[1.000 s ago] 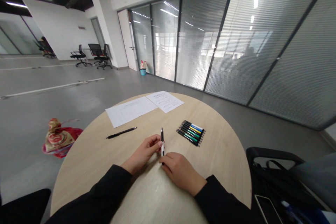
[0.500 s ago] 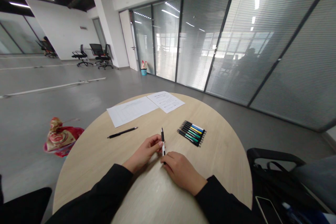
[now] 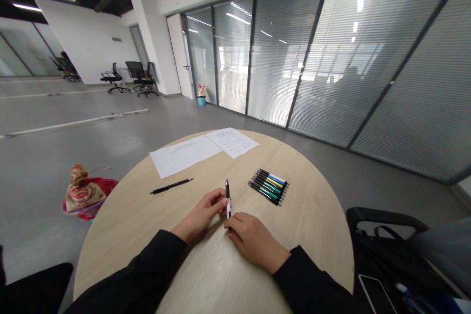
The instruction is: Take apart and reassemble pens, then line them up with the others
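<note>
Hardly anything has moved since the earlier frame. At the centre, my left hand [image 3: 202, 215] has its fingers clamped on the upright white-and-black pen [image 3: 228, 202]; my right hand's [image 3: 256, 241] fingers look closed on its lower end, partly hidden. On the desk [image 3: 221, 274], the black pen [image 3: 171, 186] lies left, the row of pens [image 3: 268, 186] right, the papers [image 3: 186, 153] beyond.

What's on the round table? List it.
Papers, a black pen and a row of pens. The left hand and right hand hold another pen; what they cover is hidden.
</note>
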`<state>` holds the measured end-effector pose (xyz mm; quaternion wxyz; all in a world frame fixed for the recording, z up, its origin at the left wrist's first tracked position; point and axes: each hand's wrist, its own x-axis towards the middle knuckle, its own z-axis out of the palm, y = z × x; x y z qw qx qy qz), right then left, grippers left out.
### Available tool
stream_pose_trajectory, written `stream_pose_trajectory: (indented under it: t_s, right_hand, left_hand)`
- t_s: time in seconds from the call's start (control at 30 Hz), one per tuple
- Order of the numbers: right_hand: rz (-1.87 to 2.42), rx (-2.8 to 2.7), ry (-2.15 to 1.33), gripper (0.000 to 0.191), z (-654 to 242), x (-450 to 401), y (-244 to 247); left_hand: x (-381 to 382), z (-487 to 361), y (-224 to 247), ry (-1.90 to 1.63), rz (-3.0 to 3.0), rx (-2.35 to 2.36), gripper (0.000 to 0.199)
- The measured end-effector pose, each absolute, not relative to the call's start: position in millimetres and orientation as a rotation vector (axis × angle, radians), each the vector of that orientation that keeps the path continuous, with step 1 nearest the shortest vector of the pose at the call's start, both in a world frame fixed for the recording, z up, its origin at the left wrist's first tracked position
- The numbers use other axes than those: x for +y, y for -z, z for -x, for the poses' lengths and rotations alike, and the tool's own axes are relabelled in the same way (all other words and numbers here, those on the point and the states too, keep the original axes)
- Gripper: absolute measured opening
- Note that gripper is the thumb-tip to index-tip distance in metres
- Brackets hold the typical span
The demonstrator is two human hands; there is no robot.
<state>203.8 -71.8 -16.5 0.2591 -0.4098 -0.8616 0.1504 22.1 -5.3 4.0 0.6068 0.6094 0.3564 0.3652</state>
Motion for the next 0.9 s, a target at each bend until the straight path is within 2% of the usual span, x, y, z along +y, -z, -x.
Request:
stream_pose_trajectory:
  t_s: [0.9]
  right_hand:
    - [1.099, -2.318, -0.437, 0.015, -203.8, -71.7, 16.2]
  left_hand:
    - [-4.7, -21.8, -5.0, -0.840, -1.439, 0.854, 0.034]
